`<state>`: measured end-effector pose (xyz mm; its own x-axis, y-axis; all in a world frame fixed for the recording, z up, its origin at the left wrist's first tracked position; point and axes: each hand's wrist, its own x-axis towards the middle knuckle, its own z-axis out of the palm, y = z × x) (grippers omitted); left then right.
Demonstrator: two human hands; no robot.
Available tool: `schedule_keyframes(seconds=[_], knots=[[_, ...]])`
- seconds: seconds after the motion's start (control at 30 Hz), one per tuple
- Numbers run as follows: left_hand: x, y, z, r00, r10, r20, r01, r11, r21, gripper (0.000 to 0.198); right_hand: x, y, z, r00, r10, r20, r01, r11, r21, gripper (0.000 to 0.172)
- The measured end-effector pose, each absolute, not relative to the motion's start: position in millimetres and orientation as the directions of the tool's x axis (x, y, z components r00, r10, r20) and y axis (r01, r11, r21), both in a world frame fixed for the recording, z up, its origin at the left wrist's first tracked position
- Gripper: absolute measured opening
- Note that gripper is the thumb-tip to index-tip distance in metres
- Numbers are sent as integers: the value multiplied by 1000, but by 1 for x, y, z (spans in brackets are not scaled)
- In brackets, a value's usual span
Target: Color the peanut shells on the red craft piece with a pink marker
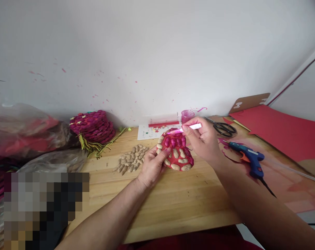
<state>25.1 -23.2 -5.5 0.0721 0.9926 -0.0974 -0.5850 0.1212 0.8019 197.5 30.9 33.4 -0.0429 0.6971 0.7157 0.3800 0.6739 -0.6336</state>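
My left hand (153, 166) grips a red gourd-shaped card (174, 160) by its left side, thumb on top. Peanuts in their shells cover the card; those on its upper part and right edge are magenta, the others bare tan. Between the fingertips of my right hand (203, 142) is a paintbrush (195, 127) with a white handle. Its pink tip meets the card's upper part. Behind my right hand stands a small clear cup (187, 116) stained with magenta paint. A pile of loose peanuts (131, 159) lies left of the card.
Stacked magenta peanut pieces (92, 126) with yellow cords stand at the left, beside plastic bags (30, 128). A white sheet (144, 132) holds small stars. At the right lie black scissors (225, 129), a blue glue gun (253, 159) and red card sheets (284, 128).
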Motion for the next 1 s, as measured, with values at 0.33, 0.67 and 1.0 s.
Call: schedule_keyframes(seconds=[0.33, 0.67, 1.0], knots=[[26, -26, 1, 55, 994, -91, -584, 106, 805, 45, 196, 32, 33, -11, 726, 688, 358, 645, -675, 13], [24, -24, -2, 80, 995, -68, -549, 100, 830, 45, 197, 34, 31, 38, 749, 662, 294, 625, -724, 17], [24, -22, -10, 94, 994, -49, -557, 93, 825, 45, 198, 30, 35, 2, 698, 716, 355, 669, -653, 10]])
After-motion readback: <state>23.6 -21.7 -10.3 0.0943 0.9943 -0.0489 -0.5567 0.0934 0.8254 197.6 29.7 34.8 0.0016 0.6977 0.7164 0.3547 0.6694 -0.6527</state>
